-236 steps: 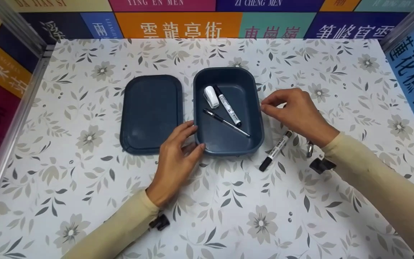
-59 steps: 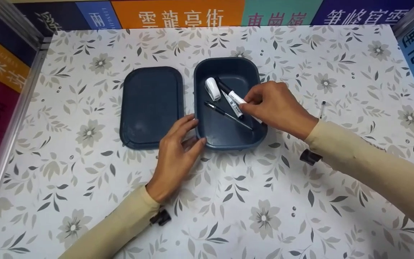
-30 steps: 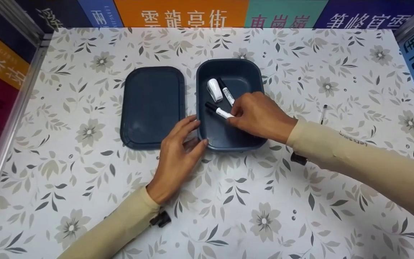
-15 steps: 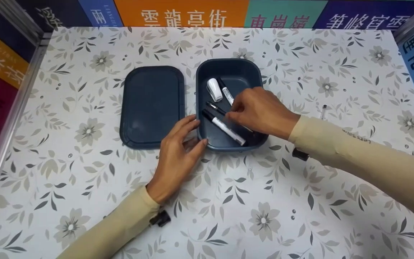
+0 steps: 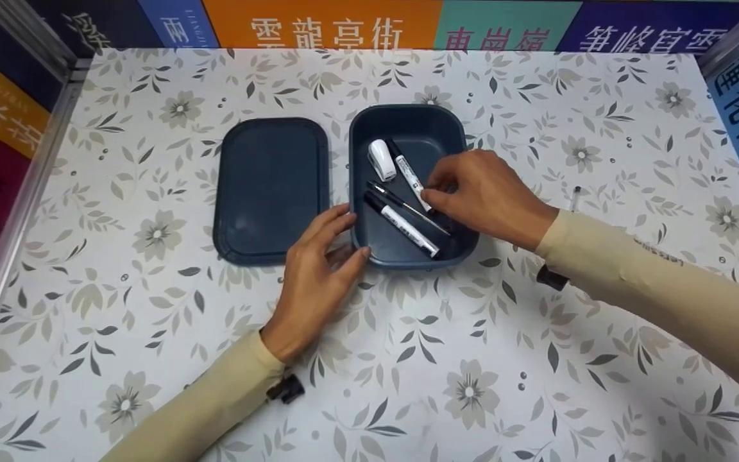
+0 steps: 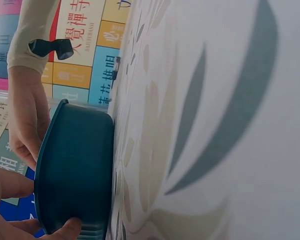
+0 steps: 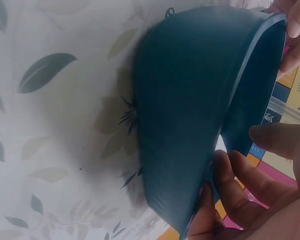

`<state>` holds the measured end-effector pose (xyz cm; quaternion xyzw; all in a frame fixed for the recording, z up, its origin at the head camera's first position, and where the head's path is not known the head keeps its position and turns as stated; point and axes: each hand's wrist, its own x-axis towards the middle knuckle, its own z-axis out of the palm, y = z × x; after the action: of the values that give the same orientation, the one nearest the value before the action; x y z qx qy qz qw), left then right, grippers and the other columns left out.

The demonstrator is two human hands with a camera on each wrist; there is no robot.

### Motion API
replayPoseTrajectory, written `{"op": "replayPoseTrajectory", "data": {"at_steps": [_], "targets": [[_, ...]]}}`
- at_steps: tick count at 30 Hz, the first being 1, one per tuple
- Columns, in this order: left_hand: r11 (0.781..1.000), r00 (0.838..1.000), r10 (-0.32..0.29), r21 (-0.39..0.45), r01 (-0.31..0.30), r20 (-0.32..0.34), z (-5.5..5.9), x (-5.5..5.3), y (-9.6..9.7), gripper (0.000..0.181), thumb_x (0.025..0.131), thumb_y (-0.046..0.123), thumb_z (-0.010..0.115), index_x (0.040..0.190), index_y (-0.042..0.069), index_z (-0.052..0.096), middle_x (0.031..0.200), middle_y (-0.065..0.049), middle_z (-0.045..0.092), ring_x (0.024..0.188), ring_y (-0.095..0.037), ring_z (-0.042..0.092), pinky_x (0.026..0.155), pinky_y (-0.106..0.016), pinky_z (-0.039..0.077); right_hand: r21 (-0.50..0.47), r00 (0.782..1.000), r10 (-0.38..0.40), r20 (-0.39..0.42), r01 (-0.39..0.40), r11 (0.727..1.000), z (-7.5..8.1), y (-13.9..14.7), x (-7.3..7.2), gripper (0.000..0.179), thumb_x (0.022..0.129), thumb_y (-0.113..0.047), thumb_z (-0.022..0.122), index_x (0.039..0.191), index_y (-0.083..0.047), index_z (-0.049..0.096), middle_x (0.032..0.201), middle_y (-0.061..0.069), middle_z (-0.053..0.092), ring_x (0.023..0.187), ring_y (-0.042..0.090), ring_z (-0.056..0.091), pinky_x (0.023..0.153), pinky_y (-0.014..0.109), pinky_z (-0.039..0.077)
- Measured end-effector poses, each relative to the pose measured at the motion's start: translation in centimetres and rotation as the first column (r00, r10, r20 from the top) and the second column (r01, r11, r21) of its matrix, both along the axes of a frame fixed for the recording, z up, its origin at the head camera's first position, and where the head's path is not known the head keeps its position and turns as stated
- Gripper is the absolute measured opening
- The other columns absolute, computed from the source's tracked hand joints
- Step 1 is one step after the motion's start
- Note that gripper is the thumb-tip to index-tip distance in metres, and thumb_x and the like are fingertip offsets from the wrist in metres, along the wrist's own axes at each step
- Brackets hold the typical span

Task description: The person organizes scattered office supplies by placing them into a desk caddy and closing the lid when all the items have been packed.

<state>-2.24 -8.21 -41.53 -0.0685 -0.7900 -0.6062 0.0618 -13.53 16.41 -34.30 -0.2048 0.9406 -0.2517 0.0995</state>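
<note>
A dark blue box [image 5: 421, 263] stands uncovered in mid-table. Inside lie a small white stapler [image 5: 381, 160], a black-capped whiteboard marker [image 5: 410, 174], a pen [image 5: 411, 206] and a second marker [image 5: 405, 228], side by side and slanting. My left hand [image 5: 312, 282] rests its fingertips and thumb against the box's left side near the front corner. Over the box's right rim reaches my right hand [image 5: 488, 192], its fingertips above the first marker's lower end. In the right wrist view its thumb and fingers [image 7: 235, 165] stand apart with nothing between them.
Left of the box lies its dark blue lid [image 5: 272, 192], flat on the floral tablecloth [image 5: 408, 385]. Another pen [image 5: 576, 197] lies right of the box, partly hidden by the right sleeve. Colourful panels with lettering [image 5: 324, 25] border the table.
The second marker, earlier on the table, was carried into the box by my right hand and let go beside the pen. That hand has since drawn back rightward. My left hand stays put.
</note>
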Motion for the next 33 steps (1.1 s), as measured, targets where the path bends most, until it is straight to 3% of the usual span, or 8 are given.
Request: {"op": "replayPoseTrajectory", "data": {"at_steps": [10,21,33], "targets": [[1.0,1.0,0.003,0.005,-0.002,-0.014,0.0,0.0,0.1,0.049,0.095,-0.005,0.079,0.141,-0.013,0.066,0.158,-0.017,0.058,0.137,-0.028,0.065,0.103,-0.028,0.063,-0.092,0.998,-0.053,-0.029,0.05,0.994,0.2,1.4,0.3,0.013,0.097,-0.018,0.079,0.102,-0.008,0.085,0.093,0.005,0.081,0.087,0.02,0.071,0.076,0.032,0.053],[1.0,1.0,0.002,0.019,-0.002,-0.002,0.0,0.0,0.1,0.05,0.095,-0.006,0.08,0.142,-0.013,0.065,0.159,-0.017,0.057,0.136,-0.029,0.066,0.104,-0.028,0.062,-0.134,0.994,-0.072,-0.077,0.062,0.989,0.0,2.8,0.8,0.014,0.099,-0.017,0.077,0.103,-0.006,0.085,0.1,0.008,0.082,0.099,0.027,0.074,0.089,0.043,0.055],[1.0,1.0,0.0,0.007,0.0,-0.008,0.0,0.0,0.0,0.049,0.095,-0.005,0.08,0.142,-0.013,0.066,0.158,-0.017,0.057,0.137,-0.028,0.065,0.104,-0.029,0.062,-0.148,0.983,-0.175,-0.049,0.166,0.975,0.0,4.4,1.5,0.018,0.101,-0.021,0.077,0.109,-0.007,0.085,0.107,0.011,0.082,0.107,0.028,0.073,0.094,0.045,0.054]]}}
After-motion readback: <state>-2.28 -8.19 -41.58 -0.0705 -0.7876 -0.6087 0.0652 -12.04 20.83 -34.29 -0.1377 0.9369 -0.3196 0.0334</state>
